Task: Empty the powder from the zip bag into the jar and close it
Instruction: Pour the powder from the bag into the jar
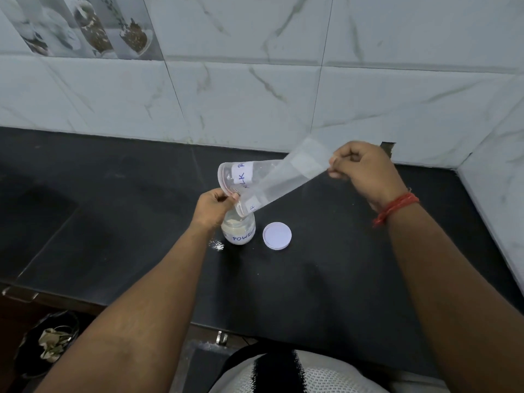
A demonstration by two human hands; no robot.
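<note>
A clear zip bag (272,177) with a white "MILK P…" label hangs tilted above a small clear jar (239,230). My left hand (214,207) pinches the bag's open mouth right over the jar's opening. My right hand (363,171) pinches the bag's bottom edge and holds it up to the right. The bag looks nearly empty. The jar stands upright on the black counter (326,279), holds pale powder and bears a "POWDER" label. Its white lid (277,235) lies flat on the counter just right of the jar.
A little spilled powder (217,245) lies on the counter left of the jar. Marbled wall tiles (255,89) rise behind and to the right. The counter's front edge runs below my forearms, with a bin (51,341) on the floor at the lower left.
</note>
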